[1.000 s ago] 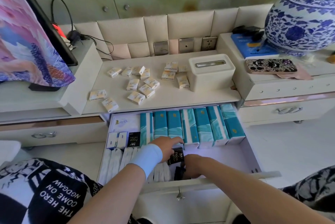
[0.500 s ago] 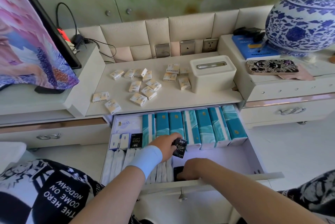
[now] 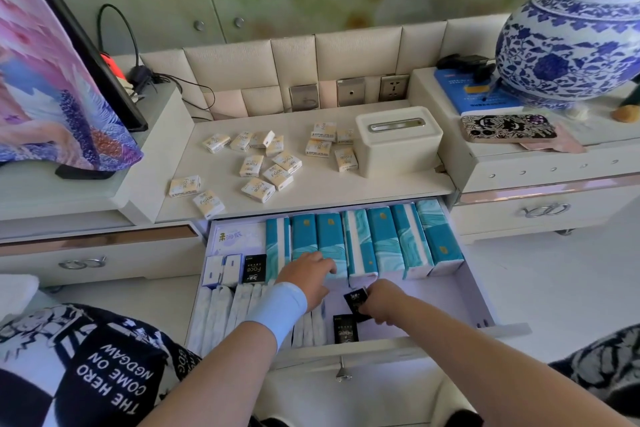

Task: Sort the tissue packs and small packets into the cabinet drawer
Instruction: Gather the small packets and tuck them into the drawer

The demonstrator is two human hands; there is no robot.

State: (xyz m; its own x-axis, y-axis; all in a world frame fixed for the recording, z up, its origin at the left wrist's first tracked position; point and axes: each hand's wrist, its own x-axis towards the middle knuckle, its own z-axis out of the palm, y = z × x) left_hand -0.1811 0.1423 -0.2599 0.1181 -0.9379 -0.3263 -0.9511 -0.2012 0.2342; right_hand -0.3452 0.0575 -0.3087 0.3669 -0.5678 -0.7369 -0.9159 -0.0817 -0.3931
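Note:
The open drawer (image 3: 398, 346) holds a row of teal tissue packs (image 3: 382, 243) standing at the back. At its left are white small boxes (image 3: 221, 269), an upright black packet (image 3: 254, 269) and long white packets (image 3: 221, 316). My left hand (image 3: 308, 276), with a pale blue wristband, lies palm down on the teal packs, fingers loosely apart. My right hand (image 3: 384, 302) pinches a small black packet (image 3: 356, 300) above the drawer floor. Another black packet (image 3: 344, 329) lies by the front wall. Several cream packets (image 3: 263, 170) are scattered on the countertop above.
A white tissue box (image 3: 398, 141) stands on the counter at the right of the cream packets. A blue-and-white vase (image 3: 571, 46), a phone (image 3: 509, 129) and a blue book (image 3: 474, 91) sit on the right cabinet. A screen under patterned cloth (image 3: 52, 80) stands left.
The black packet held in my left hand half a second ago is now in my right hand. My left hand has moved forward onto the teal packs.

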